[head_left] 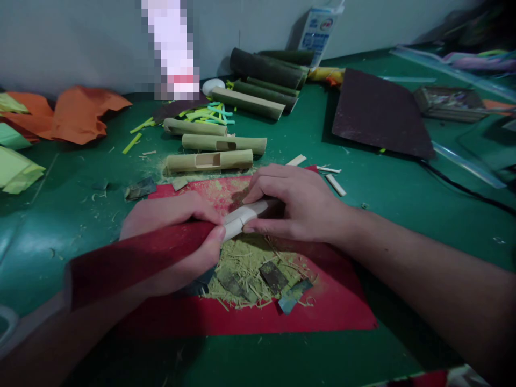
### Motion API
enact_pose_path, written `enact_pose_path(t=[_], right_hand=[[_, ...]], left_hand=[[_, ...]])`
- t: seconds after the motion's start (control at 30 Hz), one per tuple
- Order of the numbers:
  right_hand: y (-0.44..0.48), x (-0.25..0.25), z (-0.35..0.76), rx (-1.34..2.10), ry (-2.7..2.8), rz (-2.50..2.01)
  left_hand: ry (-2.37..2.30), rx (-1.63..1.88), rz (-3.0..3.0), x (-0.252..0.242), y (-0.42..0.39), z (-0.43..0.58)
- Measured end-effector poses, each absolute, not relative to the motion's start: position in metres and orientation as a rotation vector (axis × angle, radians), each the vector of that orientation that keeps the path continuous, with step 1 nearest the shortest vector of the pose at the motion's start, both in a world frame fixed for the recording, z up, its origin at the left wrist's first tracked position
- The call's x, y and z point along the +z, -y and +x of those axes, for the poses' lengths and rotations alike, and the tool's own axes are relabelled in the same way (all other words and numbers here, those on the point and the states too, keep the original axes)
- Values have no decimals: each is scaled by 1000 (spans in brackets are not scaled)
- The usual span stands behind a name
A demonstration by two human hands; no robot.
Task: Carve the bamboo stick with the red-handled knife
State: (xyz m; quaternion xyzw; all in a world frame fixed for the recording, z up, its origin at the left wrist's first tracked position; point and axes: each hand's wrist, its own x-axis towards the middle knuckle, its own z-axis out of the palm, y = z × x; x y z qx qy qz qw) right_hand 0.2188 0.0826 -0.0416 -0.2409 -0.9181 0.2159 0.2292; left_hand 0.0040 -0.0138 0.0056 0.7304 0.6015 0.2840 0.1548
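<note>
In front of me, my left hand (177,252) is closed around a dark red sheet (133,258), which looks like sandpaper and curves back over the wrist. Its thumb and forefinger meet at the near end of a pale bamboo tube (234,223). My right hand (298,201) grips the same tube from the other side, thumb below and fingers above, covering its far end. A seam or step crosses the tube between the hands. Beneath lies a red sheet (342,312) covered with bamboo dust and shavings (245,269) and several dark scraps.
Behind the hands lie notched bamboo tubes (237,160) and green-skinned bamboo pieces (262,70). A dark brown sheet (379,115) and a small box (449,102) are at right. Orange paper (80,115) lies at left, and a carton (320,35) stands against the wall.
</note>
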Motion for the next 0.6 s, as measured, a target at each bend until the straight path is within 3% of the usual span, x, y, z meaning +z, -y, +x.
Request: enact_pose_path(t=[0.23,0.6], right_hand=[[-81,-40,216,582,2521,-707],[-82,-40,215,576,2526,-700]], left_hand=[[-1871,826,1978,9,19,3],[-1614,894,1916,4,7,0]])
